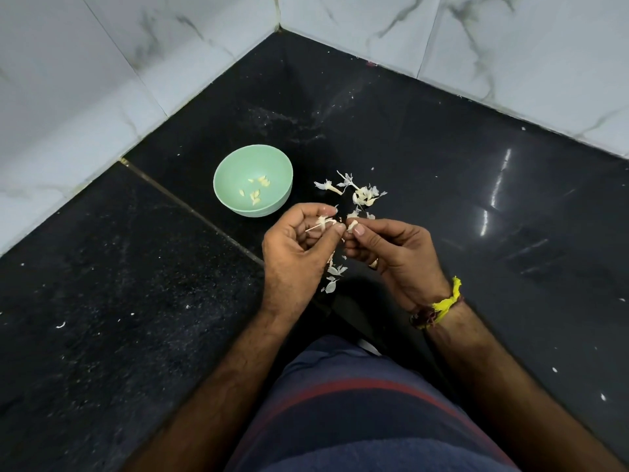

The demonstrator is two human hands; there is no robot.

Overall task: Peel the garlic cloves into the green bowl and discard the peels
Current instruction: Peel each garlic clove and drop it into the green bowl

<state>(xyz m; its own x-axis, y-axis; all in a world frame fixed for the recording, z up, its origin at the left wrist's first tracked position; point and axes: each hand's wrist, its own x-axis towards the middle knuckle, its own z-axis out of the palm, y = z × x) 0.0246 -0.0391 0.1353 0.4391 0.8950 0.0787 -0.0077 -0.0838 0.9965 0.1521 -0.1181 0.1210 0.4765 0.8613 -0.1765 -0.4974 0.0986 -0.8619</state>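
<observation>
While the left hand (299, 247) is gripping garlic skin (325, 222), the right hand (391, 248) is pinching a clove (352, 225) near the green bowl (231, 195).

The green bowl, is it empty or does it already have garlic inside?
Not empty. The green bowl stands upright on the dark counter, with several small peeled cloves on its bottom; it is far from full.

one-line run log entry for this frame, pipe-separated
left hand pinches garlic piece | right hand pinches clove | peeled cloves in green bowl | peels on counter
</observation>
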